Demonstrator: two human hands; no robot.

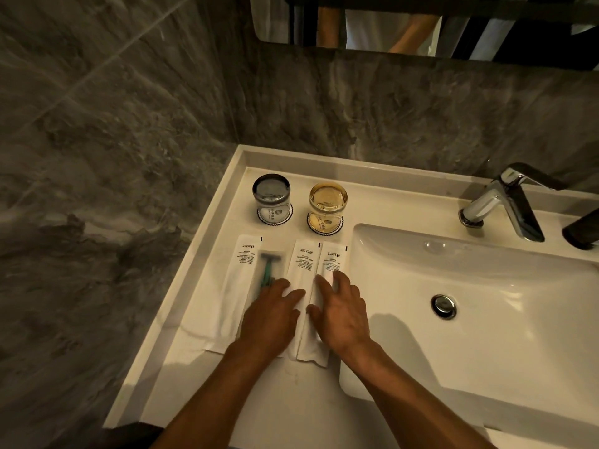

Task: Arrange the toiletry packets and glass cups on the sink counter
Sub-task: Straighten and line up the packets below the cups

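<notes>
**White packets getting squared up, cups already set**

White paper packets lie in a row on the counter [181, 367], left of the basin [486, 319], long sides running away from the person. Razor packet [241, 280] sits furthest left w/ a green razor showing through; mid packet [303, 270] and right packet [334, 264] lie side by side, edges touching or just overlapping, can't tell which.

Step in hand, I'd say: straightening the packets, not moving cups. Both hands are flat on the paper, palms down. Left hand [272, 315] rests across the near end of the razor packet and onto the mid one, fingers close together, fingertips [282, 283] pointing at the razor handle. Right hand [340, 309] covers the near half of the right packet, fingers spread fairly wide, thumb [312, 311] resting on the seam btw mid and right packets. Neither hand grips anything; they press and slide.

Beyond the packets, near the back edge, two cups stand upside down on round coasters: grey cup [271, 194] left, amber cup [328, 202] right, well apart from each other and from the hands. Tap [505, 202] is off to the right.

Next move prob calls for light sideways nudges to even the gaps and line up the far ends, w/o creasing the paper. Razor packet sits slightly apart from the other two, so that gap looks like what needs fixing.
</notes>
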